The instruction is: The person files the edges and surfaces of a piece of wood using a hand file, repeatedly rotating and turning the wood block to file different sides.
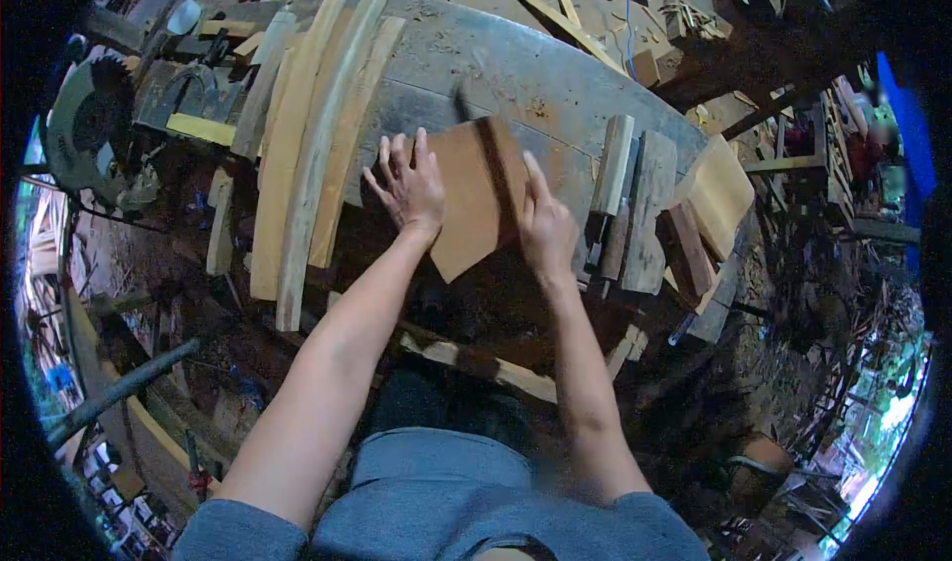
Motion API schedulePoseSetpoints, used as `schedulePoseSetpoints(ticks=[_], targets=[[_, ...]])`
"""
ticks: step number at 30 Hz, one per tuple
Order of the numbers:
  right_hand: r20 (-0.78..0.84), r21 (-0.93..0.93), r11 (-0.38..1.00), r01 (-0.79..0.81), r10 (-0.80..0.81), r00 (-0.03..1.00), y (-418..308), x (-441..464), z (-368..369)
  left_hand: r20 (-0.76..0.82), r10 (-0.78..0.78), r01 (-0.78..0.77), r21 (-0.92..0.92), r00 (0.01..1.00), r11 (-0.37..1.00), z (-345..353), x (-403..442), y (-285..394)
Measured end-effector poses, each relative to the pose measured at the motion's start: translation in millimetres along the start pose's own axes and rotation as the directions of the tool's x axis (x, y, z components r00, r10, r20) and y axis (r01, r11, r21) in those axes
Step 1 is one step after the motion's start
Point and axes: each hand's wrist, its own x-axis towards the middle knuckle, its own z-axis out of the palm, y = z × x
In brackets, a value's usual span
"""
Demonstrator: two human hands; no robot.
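Note:
A flat brown board [461,189] with angled corners lies between my hands at the near side of the workbench. My left hand [412,189] is at its left edge, open, fingers spread and pointing away from me. Against the right edge is my right hand [547,226]; its index finger stretches along the edge while the other fingers curl at the side, seemingly gripping the board. A dark strip [493,159] runs down the board's right part; whether it is a tool or a shadow I cannot tell. Beyond the far edge a dark, blurred piece [461,102] sticks up.
Long curved planks [332,134] lie left of my left hand. Right of my right hand are wood blocks [650,209] and a pale curved piece [716,194]. A toothed circular blade [104,90] stands at far left. Shavings dot the grey workbench [436,50].

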Motion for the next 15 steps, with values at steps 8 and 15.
schedulePoseSetpoints(ticks=[8,15], targets=[[-0.187,0.58,0.779,-0.236,0.409,0.893,48,-121,-48,0.012,0.02,-0.021,0.058,1.0,0.998,-3,1,0],[-0.26,0.654,0.727,-0.21,0.477,0.84,68,-133,-29,0.011,0.021,-0.022,0.076,1.0,0.997,-5,0,0]])
